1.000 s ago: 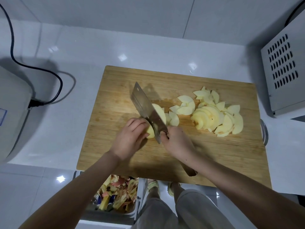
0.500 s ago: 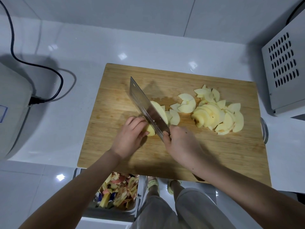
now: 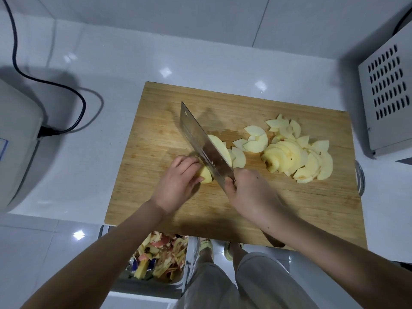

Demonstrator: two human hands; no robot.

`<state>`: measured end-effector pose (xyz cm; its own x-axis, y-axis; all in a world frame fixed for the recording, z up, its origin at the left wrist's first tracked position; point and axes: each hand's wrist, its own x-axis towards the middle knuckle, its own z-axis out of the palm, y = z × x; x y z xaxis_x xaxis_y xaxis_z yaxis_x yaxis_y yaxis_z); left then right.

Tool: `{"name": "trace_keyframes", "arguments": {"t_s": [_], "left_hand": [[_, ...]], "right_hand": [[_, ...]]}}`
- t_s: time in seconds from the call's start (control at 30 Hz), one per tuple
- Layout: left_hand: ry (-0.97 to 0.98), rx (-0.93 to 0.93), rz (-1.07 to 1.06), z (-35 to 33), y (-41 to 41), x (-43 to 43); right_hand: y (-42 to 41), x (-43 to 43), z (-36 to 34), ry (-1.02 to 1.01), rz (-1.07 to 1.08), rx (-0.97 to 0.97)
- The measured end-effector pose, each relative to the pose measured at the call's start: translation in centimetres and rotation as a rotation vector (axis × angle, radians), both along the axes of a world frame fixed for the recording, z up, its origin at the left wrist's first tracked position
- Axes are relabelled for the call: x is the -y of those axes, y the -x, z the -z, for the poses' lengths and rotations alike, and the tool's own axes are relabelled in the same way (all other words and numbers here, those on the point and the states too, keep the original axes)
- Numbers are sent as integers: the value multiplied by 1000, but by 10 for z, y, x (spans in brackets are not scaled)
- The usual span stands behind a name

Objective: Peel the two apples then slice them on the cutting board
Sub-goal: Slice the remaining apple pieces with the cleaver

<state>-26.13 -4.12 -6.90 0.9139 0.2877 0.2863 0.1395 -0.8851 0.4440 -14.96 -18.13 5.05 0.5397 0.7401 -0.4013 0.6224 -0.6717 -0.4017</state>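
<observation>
Slicing a peeled apple with a cleaver (image 3: pixel 205 143) on the cutting board (image 3: pixel 156 134)

The left hand (image 3: pixel 178 184), with fingers curled, holds the peeled apple piece (image 3: pixel 206 173) down near the middle of the wooden board. The right hand (image 3: pixel 247 192) grips the cleaver's handle tightly. The blade stands in the apple, and one slice leans on its right face. A heap of apple slices (image 3: pixel 296 157) lies on the right half of the board. Below the counter edge, a bin (image 3: pixel 160 257) holds red and yellow peels.
</observation>
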Motion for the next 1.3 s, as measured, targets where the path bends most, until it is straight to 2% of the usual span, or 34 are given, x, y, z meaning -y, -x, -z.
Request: {"name": "trace_keyframes", "arguments": {"t_s": [0.33,0.47,0.67,1.0,1.3], "left_hand": [[36,18,-3,5,2,1],[61,-6,-48,1,3,2],[50,-45,-75,-1,4,2],[50,-21,-85,3,4,2],[69,29,-59,6,2,2]], "right_hand": [[12,-12,47,-52,55,-22],[3,-2,37,-72,103,-81],[3,6,5,-89,76,-52],[0,1,2,-51,18,-36],[12,-17,45,-42,24,-12]]}}
